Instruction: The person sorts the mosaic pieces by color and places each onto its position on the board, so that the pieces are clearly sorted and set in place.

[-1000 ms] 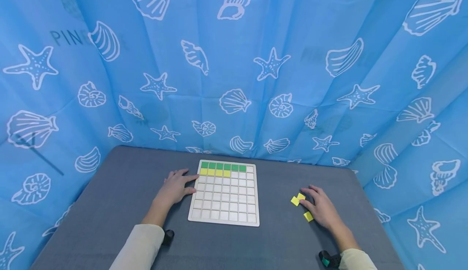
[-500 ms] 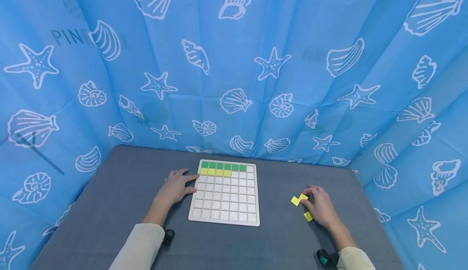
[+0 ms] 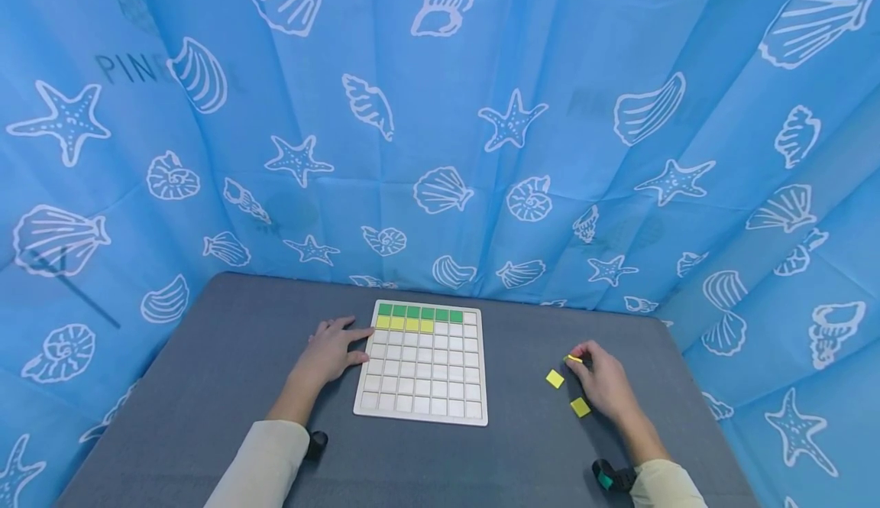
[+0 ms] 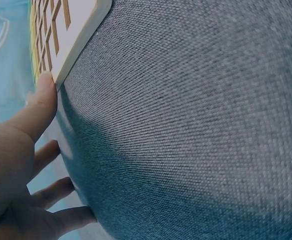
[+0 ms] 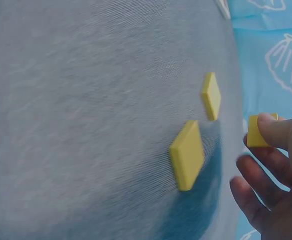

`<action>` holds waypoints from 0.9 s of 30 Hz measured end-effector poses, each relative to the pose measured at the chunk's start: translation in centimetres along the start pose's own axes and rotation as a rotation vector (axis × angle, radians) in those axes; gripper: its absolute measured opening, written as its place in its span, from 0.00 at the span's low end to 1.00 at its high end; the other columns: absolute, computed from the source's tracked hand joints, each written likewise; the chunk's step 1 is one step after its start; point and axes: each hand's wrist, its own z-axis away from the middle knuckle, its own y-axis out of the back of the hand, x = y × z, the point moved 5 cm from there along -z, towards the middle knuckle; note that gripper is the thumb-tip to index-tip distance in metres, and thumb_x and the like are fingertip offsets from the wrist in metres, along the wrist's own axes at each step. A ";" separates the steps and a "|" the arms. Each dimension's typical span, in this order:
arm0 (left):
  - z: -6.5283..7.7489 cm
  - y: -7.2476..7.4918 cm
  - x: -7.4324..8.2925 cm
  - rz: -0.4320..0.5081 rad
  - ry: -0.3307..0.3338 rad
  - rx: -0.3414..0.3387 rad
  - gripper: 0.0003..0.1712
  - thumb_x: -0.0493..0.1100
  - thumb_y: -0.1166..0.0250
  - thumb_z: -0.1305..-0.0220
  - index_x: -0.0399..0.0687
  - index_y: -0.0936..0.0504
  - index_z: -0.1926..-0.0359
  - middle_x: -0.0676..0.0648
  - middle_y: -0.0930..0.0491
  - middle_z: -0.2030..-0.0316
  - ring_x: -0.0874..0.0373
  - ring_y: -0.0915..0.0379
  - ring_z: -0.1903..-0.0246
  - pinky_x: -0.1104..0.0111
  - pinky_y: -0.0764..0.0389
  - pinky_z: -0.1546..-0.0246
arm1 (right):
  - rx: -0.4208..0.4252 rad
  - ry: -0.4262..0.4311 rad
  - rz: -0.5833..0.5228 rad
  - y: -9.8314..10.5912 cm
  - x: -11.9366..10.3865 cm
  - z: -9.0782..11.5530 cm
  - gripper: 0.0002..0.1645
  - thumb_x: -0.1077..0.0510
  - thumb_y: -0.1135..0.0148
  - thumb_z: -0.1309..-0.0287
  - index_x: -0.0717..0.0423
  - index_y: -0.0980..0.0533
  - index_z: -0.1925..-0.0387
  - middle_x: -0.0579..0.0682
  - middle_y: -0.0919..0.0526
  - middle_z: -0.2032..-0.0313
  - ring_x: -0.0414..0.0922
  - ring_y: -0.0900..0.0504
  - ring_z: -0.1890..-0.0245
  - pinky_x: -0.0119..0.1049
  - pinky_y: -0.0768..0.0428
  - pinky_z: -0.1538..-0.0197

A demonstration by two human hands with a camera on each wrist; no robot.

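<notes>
Between the thumb and fingers of my right hand is a small yellow square tile, pinched and lifted off the table. Two more yellow tiles lie flat near that hand: one to its left, another just below it. My left hand rests at the left edge of a white gridded board, its straight fingers touching the rim; the left wrist view shows the thumb against the board's edge. Green tiles fill most of the top row, and several yellow tiles sit in the second row's left part.
A grey cloth-covered table carries everything. Behind it and on both sides hangs a blue curtain with white shell and starfish prints. Dark bands are worn at the wrists.
My right hand has picked up one yellow tile from beside another and raised it slightly, tilting it. The left hand and the board have stayed in place.
</notes>
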 end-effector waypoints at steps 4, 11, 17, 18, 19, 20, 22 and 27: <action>-0.1 0.0 0.0 -0.005 0.000 -0.001 0.34 0.55 0.33 0.33 0.65 0.27 0.28 0.37 0.39 0.24 0.28 0.46 0.26 0.29 0.38 0.33 | 0.016 -0.005 -0.033 0.2 -0.6 -0.3 0.07 0.61 0.38 0.30 0.59 0.25 0.54 0.56 0.16 0.58 0.50 0.18 0.57 0.48 0.18 0.54; 0.1 0.1 0.1 -0.009 -0.004 -0.007 0.33 0.54 0.33 0.33 0.63 0.27 0.28 0.36 0.38 0.24 0.27 0.45 0.26 0.28 0.37 0.34 | 0.010 0.007 -0.058 -0.1 -1.7 -0.7 0.09 0.60 0.37 0.30 0.57 0.21 0.52 0.55 0.14 0.57 0.47 0.17 0.58 0.41 0.18 0.58; 0.2 0.3 0.4 -0.004 -0.013 -0.005 0.33 0.53 0.32 0.33 0.61 0.26 0.28 0.35 0.37 0.25 0.26 0.45 0.27 0.28 0.37 0.34 | -0.001 0.028 -0.087 -0.8 -2.8 -1.3 0.08 0.59 0.36 0.31 0.55 0.18 0.53 0.52 0.14 0.59 0.42 0.20 0.63 0.31 0.23 0.67; 0.2 0.4 0.3 -0.003 -0.013 -0.006 0.33 0.53 0.32 0.33 0.61 0.26 0.28 0.35 0.38 0.24 0.26 0.45 0.27 0.28 0.37 0.34 | -0.004 0.036 -0.092 -0.9 -3.1 -1.4 0.08 0.59 0.36 0.31 0.55 0.17 0.53 0.52 0.14 0.59 0.42 0.20 0.64 0.30 0.24 0.68; 0.2 0.4 0.3 0.000 -0.014 -0.006 0.33 0.53 0.32 0.33 0.61 0.26 0.28 0.35 0.38 0.24 0.26 0.45 0.27 0.28 0.37 0.34 | -0.007 0.042 -0.097 -1.1 -3.3 -1.6 0.08 0.59 0.35 0.31 0.55 0.17 0.54 0.52 0.14 0.59 0.42 0.21 0.64 0.30 0.24 0.68; 0.2 0.3 0.3 0.001 -0.016 -0.007 0.33 0.53 0.32 0.33 0.61 0.26 0.28 0.36 0.38 0.24 0.26 0.45 0.27 0.28 0.37 0.34 | -0.007 0.046 -0.101 -1.3 -3.5 -1.7 0.08 0.59 0.35 0.32 0.55 0.17 0.54 0.52 0.14 0.59 0.42 0.21 0.64 0.30 0.24 0.68; 0.1 0.3 0.2 0.002 -0.018 -0.006 0.33 0.53 0.32 0.33 0.62 0.27 0.28 0.36 0.38 0.24 0.26 0.46 0.26 0.28 0.37 0.34 | -0.008 0.051 -0.107 -1.7 -4.0 -2.0 0.08 0.58 0.35 0.32 0.55 0.16 0.54 0.53 0.14 0.59 0.43 0.20 0.63 0.30 0.23 0.67; 0.1 0.2 0.0 0.005 -0.015 -0.002 0.34 0.54 0.32 0.33 0.63 0.27 0.28 0.36 0.39 0.24 0.27 0.46 0.26 0.29 0.37 0.33 | -0.005 0.038 -0.131 -2.5 -5.0 -2.5 0.11 0.59 0.34 0.32 0.57 0.17 0.51 0.54 0.14 0.58 0.44 0.19 0.61 0.33 0.21 0.62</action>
